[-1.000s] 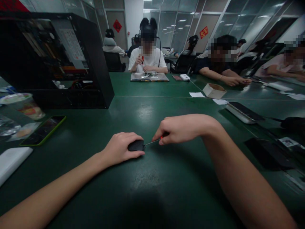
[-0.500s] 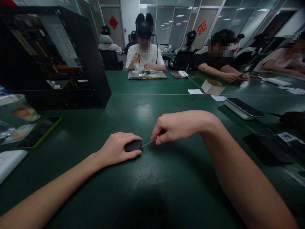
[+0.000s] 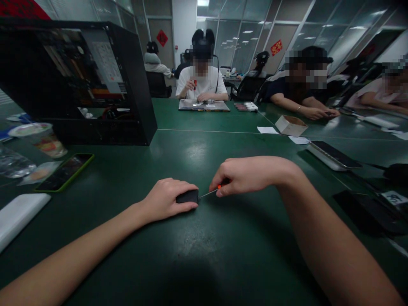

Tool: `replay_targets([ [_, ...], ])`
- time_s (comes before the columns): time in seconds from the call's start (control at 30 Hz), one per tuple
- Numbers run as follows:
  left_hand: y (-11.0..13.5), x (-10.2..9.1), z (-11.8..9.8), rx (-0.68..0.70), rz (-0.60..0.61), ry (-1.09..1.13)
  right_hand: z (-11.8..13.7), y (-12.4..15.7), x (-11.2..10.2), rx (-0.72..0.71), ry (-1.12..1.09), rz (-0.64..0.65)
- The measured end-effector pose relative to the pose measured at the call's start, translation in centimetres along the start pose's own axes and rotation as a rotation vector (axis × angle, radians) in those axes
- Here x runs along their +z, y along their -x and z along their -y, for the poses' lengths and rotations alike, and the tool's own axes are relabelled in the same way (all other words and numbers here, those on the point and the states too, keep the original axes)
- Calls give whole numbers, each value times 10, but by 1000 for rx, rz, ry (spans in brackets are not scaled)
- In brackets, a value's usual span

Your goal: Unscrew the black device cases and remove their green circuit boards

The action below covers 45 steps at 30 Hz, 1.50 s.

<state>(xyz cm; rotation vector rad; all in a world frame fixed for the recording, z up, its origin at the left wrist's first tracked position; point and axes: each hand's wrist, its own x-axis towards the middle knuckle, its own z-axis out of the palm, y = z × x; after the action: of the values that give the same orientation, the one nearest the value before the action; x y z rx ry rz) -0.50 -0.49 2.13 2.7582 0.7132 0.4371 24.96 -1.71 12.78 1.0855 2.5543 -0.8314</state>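
Observation:
On the green table (image 3: 204, 238) my left hand (image 3: 167, 197) is curled over a small black device (image 3: 188, 196) and holds it down. My right hand (image 3: 247, 175) pinches a thin screwdriver (image 3: 212, 191) with an orange-red collar. Its metal tip touches the right end of the black device. Most of the handle is hidden inside my fingers.
An open black computer case (image 3: 79, 80) stands at the back left. A green-cased phone (image 3: 65, 172), a food cup (image 3: 41, 138) and a white slab (image 3: 17, 214) lie on the left. On the right lie phones (image 3: 331, 155) and a cardboard box (image 3: 290, 125). Several people sit across the table.
Both hands keep their grip and their places on the table. Only the camera has shifted a little, so the whole scene sits slightly further right in the picture.

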Motion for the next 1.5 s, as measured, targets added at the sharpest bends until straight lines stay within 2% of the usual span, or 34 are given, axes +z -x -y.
replay_targets([
  [0.17, 1, 2, 0, -3, -16, -9, 3, -16, 10, -6, 4, 23],
  [0.3, 1, 3, 0, -6, -28, -16, 3, -18, 15, 72, -6, 12],
  [0.43, 1, 5, 0, 0, -42, -21, 2, -14, 23, 143, -4, -4],
  [0.63, 1, 8, 1, 8, -66, -26, -5, 5, 25, 136, -66, -54],
  [0.7, 1, 8, 1, 7, -74, -28, -8, 11, 30, 138, -101, -100],
  [0.8, 2, 8, 1, -4, -81, -25, -16, 13, 51, 135, -202, -194],
  [0.9, 2, 8, 0, -7, -82, -17, -31, 6, 79, 152, -281, -269],
  [1.03, 2, 7, -1, -10, -87, -12, -43, -12, 103, 164, -229, -382],
  [1.2, 3, 7, -2, -13, -146, 13, -36, -22, 107, 89, -152, -533],
  [1.4, 5, 14, -2, -14, -271, 12, -25, -17, 104, 173, -69, -643],
  [1.5, 5, 17, -1, 3, -313, 17, -12, -22, 109, 159, -91, -675],
])
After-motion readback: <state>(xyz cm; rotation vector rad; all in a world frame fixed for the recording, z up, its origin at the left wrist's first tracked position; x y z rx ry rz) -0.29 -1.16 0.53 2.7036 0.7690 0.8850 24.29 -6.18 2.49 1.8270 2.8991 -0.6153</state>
